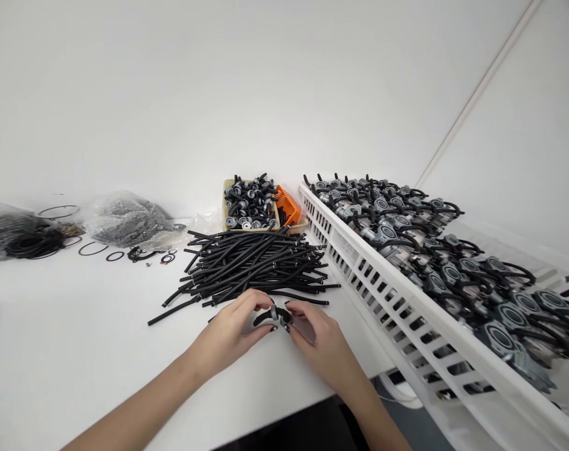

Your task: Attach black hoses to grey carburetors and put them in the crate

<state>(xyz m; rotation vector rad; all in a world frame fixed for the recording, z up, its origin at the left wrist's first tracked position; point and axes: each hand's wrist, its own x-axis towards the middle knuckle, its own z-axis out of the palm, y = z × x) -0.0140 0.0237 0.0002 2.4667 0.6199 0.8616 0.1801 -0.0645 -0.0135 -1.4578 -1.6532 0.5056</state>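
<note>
Near the front of the white table, both hands meet over a small black curved rubber piece with a grey ring (275,313). My left hand (235,322) pinches its left part between thumb and fingers. On the other side, the thumb and forefinger of my right hand (315,329) close on its right end. The fingertips hide some of the piece, so its full shape cannot be made out. Just beyond the hands lies a loose heap of black rubber hoses (251,263), some with small bright clips or marks on them.
Behind the hoses stands a yellowish tray (225,207) of grey-and-black fittings, beside an orange bin (288,205). A white slotted crate (373,263) full of grey metal assemblies (453,272) rises on the right. Plastic bags of parts (124,216) and black rings (115,256) lie left.
</note>
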